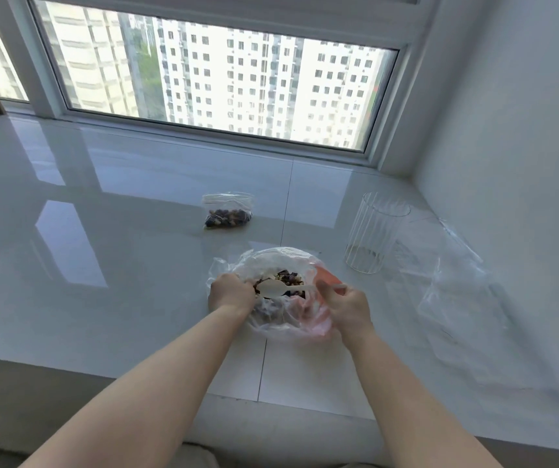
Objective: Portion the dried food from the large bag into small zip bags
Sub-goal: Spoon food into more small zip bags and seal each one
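Hands first: my left hand (pixel 231 293) grips the near left rim of the large bag (pixel 273 315), its fingers curled round the plastic and holding the mouth wide. My right hand (pixel 347 307) pinches the handle of a white plastic spoon (pixel 273 288), whose bowl lies over the dried food (pixel 283 282) at the bag's opening, pointing toward my left hand. I cannot tell whether the bowl carries any pieces.

That large bag sits on the glossy white counter (pixel 119 265) straight in front of me, a clear crumpled sack with a patch of orange-red showing through on its right side. Its dark and pale dried pieces are heaped in the middle.

Beyond it, toward the window (pixel 217 79), lies one small zip bag (pixel 227 211), apart from the large bag and holding a layer of the same mixed pieces at its bottom.

To the right stands a clear ribbed glass (pixel 374 231), upright. Just beside and past it, against the wall, lie more clear plastic bags (pixel 453 292), flat and hard to tell apart.
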